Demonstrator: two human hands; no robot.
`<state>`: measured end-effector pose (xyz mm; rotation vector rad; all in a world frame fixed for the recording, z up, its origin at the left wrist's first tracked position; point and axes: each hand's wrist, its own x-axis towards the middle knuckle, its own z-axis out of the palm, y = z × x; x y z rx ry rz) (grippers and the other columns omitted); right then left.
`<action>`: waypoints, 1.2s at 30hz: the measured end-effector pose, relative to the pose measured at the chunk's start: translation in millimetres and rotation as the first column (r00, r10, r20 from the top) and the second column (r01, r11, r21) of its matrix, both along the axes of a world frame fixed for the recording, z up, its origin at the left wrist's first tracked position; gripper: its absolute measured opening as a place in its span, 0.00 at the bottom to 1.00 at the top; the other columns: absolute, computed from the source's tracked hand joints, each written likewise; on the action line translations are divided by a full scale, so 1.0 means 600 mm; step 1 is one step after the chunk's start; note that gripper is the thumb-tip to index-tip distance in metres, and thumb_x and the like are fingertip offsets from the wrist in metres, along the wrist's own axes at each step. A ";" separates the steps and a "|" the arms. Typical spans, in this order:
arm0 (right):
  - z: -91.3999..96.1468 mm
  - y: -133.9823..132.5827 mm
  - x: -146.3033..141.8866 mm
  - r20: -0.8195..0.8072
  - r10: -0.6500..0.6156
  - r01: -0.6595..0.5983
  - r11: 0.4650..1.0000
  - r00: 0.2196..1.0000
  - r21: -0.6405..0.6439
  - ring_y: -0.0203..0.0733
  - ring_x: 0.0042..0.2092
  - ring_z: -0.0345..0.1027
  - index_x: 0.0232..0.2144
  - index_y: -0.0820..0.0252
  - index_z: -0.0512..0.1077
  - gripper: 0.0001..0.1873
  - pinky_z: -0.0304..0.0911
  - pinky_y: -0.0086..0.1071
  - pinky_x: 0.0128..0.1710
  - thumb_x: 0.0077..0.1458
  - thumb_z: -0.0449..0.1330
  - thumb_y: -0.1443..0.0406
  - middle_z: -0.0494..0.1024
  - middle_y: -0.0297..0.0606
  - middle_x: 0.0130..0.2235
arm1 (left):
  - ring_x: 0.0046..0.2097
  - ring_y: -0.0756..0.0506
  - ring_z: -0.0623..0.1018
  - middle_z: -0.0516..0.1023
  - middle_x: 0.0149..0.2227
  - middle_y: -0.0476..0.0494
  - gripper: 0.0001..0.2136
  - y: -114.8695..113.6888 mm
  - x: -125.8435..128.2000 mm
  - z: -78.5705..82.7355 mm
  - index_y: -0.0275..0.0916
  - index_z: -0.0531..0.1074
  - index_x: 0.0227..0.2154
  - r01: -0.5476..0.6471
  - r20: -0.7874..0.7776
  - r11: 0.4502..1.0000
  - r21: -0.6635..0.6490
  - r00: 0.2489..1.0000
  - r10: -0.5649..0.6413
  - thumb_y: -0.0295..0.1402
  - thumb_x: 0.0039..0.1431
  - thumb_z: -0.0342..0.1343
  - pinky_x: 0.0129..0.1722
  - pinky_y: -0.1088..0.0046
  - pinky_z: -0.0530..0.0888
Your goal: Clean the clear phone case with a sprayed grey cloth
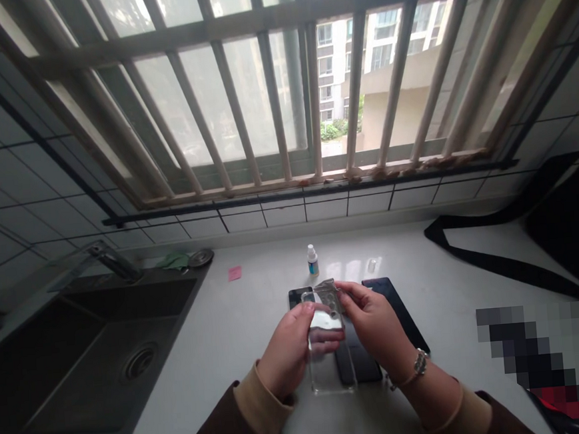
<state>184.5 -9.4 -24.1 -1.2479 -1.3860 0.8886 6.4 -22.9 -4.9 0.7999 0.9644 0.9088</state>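
Observation:
My left hand (288, 347) grips a clear phone case (331, 361) along its left side, holding it above the white counter (257, 313). My right hand (372, 321) pinches a small grey cloth or wipe (326, 287) at the case's top end. Under the case lies a dark phone (359, 365), mostly hidden. A second dark phone (399, 308) lies flat just right of my right hand. A small white dropper bottle with a blue band (312, 260) stands upright behind the hands.
A dark sink (80, 354) with a tap (115, 261) fills the left. A pink note (234, 273) lies near it. A black bag with a long strap (498, 264) sits at the right. A barred window (279, 84) rises behind the counter.

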 end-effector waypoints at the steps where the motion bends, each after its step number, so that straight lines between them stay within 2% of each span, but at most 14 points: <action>1: 0.001 -0.002 -0.001 0.022 0.001 -0.002 1.000 1.000 0.020 0.53 0.47 0.82 0.50 0.58 0.81 0.19 0.76 0.47 0.49 0.66 0.59 0.54 0.87 0.46 0.47 | 0.34 0.42 0.85 0.85 0.36 0.32 0.20 0.000 0.000 -0.001 0.35 0.75 0.44 -0.007 -0.020 1.000 0.006 1.000 0.007 0.51 0.67 0.57 0.36 0.66 0.80; 5: 0.001 -0.008 -0.006 0.051 0.024 -0.028 0.997 0.998 0.076 0.53 0.49 0.82 0.53 0.57 0.81 0.19 0.77 0.48 0.52 0.67 0.59 0.56 0.86 0.45 0.49 | 0.31 0.44 0.83 0.84 0.34 0.35 0.20 0.005 -0.002 -0.005 0.35 0.75 0.42 -0.097 -0.037 0.994 0.059 0.994 0.099 0.51 0.65 0.59 0.30 0.70 0.79; 8: -0.001 -0.010 -0.012 0.035 0.083 -0.087 0.989 0.996 0.117 0.53 0.52 0.82 0.52 0.56 0.82 0.17 0.77 0.48 0.55 0.68 0.60 0.57 0.86 0.44 0.51 | 0.31 0.44 0.83 0.83 0.35 0.36 0.18 0.013 -0.007 -0.010 0.35 0.75 0.39 -0.206 0.006 0.975 0.082 0.978 0.206 0.48 0.63 0.62 0.31 0.70 0.79; 12: -0.001 -0.014 -0.017 0.084 0.216 -0.227 0.958 0.973 0.173 0.50 0.50 0.83 0.51 0.53 0.82 0.15 0.78 0.45 0.53 0.70 0.58 0.59 0.87 0.41 0.49 | 0.33 0.47 0.80 0.81 0.33 0.41 0.16 0.026 -0.017 -0.018 0.34 0.77 0.36 -0.411 0.103 0.905 0.110 0.910 0.401 0.45 0.60 0.66 0.34 0.71 0.78; 15: 0.002 -0.017 -0.019 0.131 0.291 -0.310 0.936 0.948 0.164 0.48 0.48 0.83 0.51 0.52 0.82 0.15 0.78 0.42 0.50 0.71 0.57 0.60 0.87 0.40 0.48 | 0.37 0.47 0.80 0.80 0.35 0.43 0.13 0.035 -0.022 -0.016 0.36 0.77 0.35 -0.533 0.174 0.836 0.131 0.842 0.510 0.42 0.59 0.67 0.40 0.70 0.79; 19: 0.001 -0.017 -0.021 0.172 0.328 -0.350 0.929 0.929 0.117 0.47 0.46 0.83 0.51 0.52 0.82 0.15 0.78 0.40 0.48 0.70 0.57 0.60 0.87 0.40 0.46 | 0.43 0.44 0.82 0.82 0.38 0.41 0.09 0.040 -0.025 0.004 0.37 0.76 0.36 -0.617 0.267 0.783 0.083 0.771 0.579 0.38 0.62 0.63 0.50 0.63 0.79; 21: -0.001 -0.018 -0.024 0.175 0.339 -0.355 0.933 0.924 0.066 0.47 0.44 0.83 0.50 0.54 0.82 0.15 0.77 0.40 0.47 0.69 0.58 0.61 0.88 0.40 0.45 | 0.48 0.41 0.83 0.84 0.41 0.37 0.06 0.037 -0.024 0.017 0.38 0.75 0.33 -0.601 0.350 0.799 0.007 0.750 0.561 0.36 0.61 0.62 0.54 0.59 0.78; 22: -0.001 -0.018 -0.026 0.172 0.345 -0.356 0.933 0.923 0.040 0.46 0.44 0.83 0.49 0.54 0.83 0.14 0.77 0.39 0.47 0.69 0.58 0.61 0.88 0.40 0.44 | 0.52 0.39 0.82 0.84 0.44 0.34 0.06 0.035 -0.023 0.022 0.38 0.74 0.32 -0.553 0.397 0.833 -0.023 0.760 0.515 0.35 0.60 0.61 0.57 0.57 0.77; 24: -0.001 -0.020 -0.029 0.152 0.361 -0.365 0.931 0.920 -0.004 0.46 0.43 0.82 0.48 0.55 0.83 0.14 0.76 0.40 0.48 0.67 0.59 0.63 0.88 0.40 0.43 | 0.52 0.37 0.82 0.83 0.45 0.34 0.07 0.028 -0.021 0.028 0.39 0.73 0.34 -0.459 0.454 0.887 -0.047 0.782 0.428 0.36 0.60 0.62 0.59 0.53 0.76; 26: 0.000 -0.020 -0.031 0.112 0.371 -0.369 0.929 0.922 -0.036 0.46 0.44 0.82 0.47 0.56 0.83 0.13 0.75 0.40 0.50 0.66 0.60 0.63 0.87 0.40 0.43 | 0.49 0.39 0.83 0.83 0.43 0.37 0.08 0.023 -0.018 0.028 0.39 0.74 0.38 -0.435 0.484 0.900 -0.022 0.783 0.390 0.36 0.60 0.63 0.60 0.52 0.75; 28: -0.001 -0.020 -0.032 0.044 0.379 -0.375 0.924 0.924 -0.070 0.47 0.45 0.81 0.46 0.56 0.83 0.13 0.75 0.41 0.50 0.66 0.61 0.61 0.87 0.41 0.44 | 0.47 0.41 0.83 0.82 0.41 0.41 0.11 0.020 -0.017 0.026 0.39 0.75 0.44 -0.462 0.495 0.887 0.012 0.773 0.396 0.36 0.60 0.63 0.60 0.53 0.75; 32: -0.014 -0.016 -0.038 -0.255 0.409 -0.458 0.872 0.876 -0.176 0.48 0.43 0.81 0.47 0.56 0.83 0.18 0.76 0.40 0.44 0.62 0.65 0.52 0.87 0.42 0.43 | 0.45 0.44 0.82 0.80 0.40 0.42 0.16 0.024 -0.021 0.024 0.38 0.76 0.49 -0.583 0.488 0.812 0.013 0.713 0.504 0.39 0.61 0.64 0.57 0.59 0.77; 36: -0.022 -0.014 -0.044 -0.509 0.316 -0.506 0.811 0.801 -0.294 0.48 0.40 0.81 0.46 0.57 0.83 0.26 0.76 0.41 0.44 0.51 0.73 0.46 0.86 0.41 0.40 | 0.42 0.47 0.79 0.77 0.39 0.46 0.15 0.029 -0.025 0.020 0.39 0.77 0.46 -0.686 0.502 0.726 0.040 0.642 0.580 0.43 0.63 0.64 0.58 0.63 0.75</action>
